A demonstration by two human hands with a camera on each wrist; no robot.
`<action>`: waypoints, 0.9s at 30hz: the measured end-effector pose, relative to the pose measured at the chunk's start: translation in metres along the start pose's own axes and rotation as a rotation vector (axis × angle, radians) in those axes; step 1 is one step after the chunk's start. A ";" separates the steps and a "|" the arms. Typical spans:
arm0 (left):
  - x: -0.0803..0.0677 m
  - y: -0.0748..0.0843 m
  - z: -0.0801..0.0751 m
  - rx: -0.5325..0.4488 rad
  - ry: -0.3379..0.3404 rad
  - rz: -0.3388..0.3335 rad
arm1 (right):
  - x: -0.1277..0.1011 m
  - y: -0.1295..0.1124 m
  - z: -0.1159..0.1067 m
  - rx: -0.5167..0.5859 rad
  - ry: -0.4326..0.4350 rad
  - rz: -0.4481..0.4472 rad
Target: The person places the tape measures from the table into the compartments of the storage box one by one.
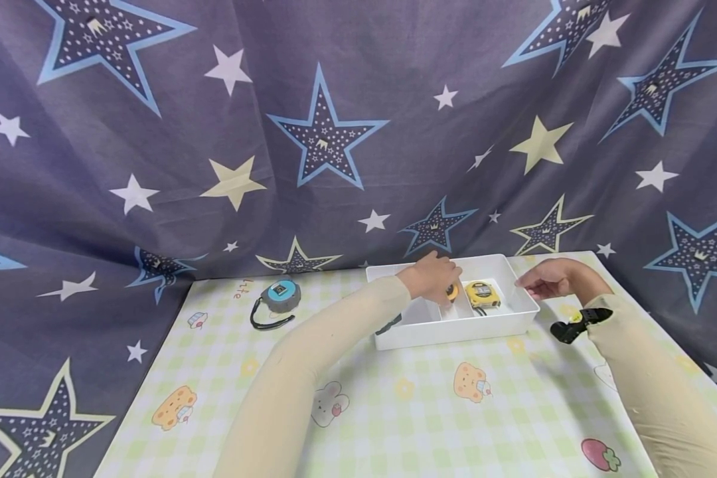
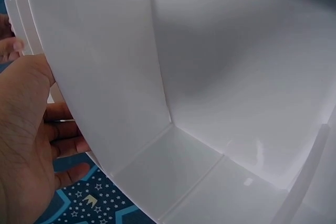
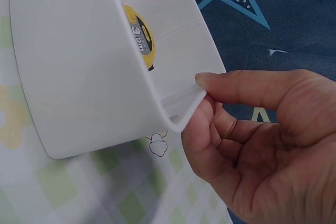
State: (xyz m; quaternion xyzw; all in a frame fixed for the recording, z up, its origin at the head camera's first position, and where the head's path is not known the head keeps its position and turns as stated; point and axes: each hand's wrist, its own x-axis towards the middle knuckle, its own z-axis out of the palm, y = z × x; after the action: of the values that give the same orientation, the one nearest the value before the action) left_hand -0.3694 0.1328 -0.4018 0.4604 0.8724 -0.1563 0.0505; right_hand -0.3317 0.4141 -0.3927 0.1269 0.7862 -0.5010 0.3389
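A long white divided box [image 1: 454, 332] stands on the table. My left hand [image 1: 433, 275] reaches down into its middle compartment, where an orange and black tape measure [image 1: 451, 293] shows between the fingers. In the left wrist view, a white wall hides the fingertips of the left hand [image 2: 31, 129]. My right hand [image 3: 262, 129] pinches the rim at the box's right end between thumb and fingers. Inside the right compartment lies a yellow tape measure [image 1: 482, 294], marked 3.0m in the right wrist view. The left compartment's white inside [image 2: 210, 51] fills most of the left wrist view.
A blue and grey tape measure [image 1: 282, 296] with a black wrist strap [image 1: 273, 326] lies at the back left of the table. The cloth [image 1: 406, 418] has green checks and cartoon prints. A dark star-patterned curtain [image 1: 358, 219] hangs right behind the table.
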 end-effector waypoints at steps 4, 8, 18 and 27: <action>-0.001 0.000 0.000 -0.002 0.001 0.004 | 0.001 0.001 -0.001 0.003 -0.002 0.001; -0.001 0.000 0.000 0.026 0.007 0.004 | 0.002 0.002 -0.001 0.004 -0.007 0.001; -0.001 0.000 0.000 0.090 0.023 -0.002 | 0.002 0.001 -0.002 0.006 -0.014 -0.002; -0.003 0.000 -0.001 0.070 0.036 -0.003 | 0.001 0.002 0.000 0.001 -0.005 -0.007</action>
State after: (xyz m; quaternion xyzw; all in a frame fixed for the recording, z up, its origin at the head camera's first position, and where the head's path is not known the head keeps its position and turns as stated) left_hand -0.3677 0.1306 -0.3998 0.4633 0.8679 -0.1785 0.0185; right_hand -0.3315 0.4146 -0.3944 0.1229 0.7855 -0.5029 0.3390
